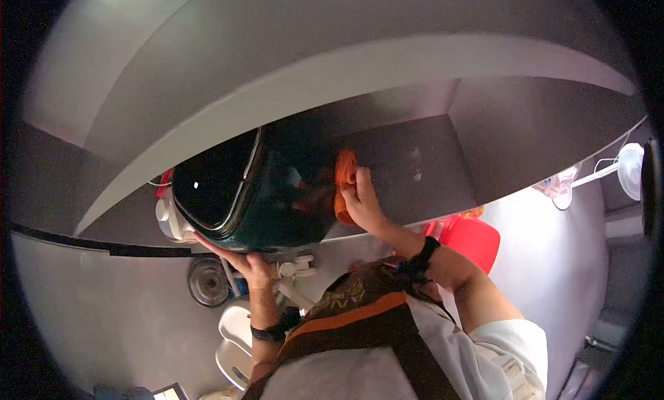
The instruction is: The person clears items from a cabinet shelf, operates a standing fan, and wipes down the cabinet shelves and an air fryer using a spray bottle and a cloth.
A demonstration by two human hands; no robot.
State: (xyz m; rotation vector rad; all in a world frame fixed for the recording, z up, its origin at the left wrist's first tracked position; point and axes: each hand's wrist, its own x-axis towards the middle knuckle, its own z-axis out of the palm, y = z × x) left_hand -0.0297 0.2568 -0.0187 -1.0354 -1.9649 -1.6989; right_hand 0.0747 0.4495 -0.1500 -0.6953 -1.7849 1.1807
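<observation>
A large, glossy dark-green appliance (290,199) with a black front stands on a grey shelf (415,158); its exact kind is not clear. My right hand (363,199) is closed around a folded orange cloth (345,168), close to the appliance's right side. Whether the cloth touches the appliance or only the shelf, I cannot tell. Low at the appliance's near edge, my left hand (242,262) has its fingers stretched out along the bottom, holding nothing. White objects (171,219) sit just left of the appliance, partly hidden by it.
A pale curved cabinet edge (346,61) overhangs the shelf. Below are a red stool or chair (477,241), a white chair (235,345) and a round grey object (207,281). A white stand with a round base (629,170) is at the far right.
</observation>
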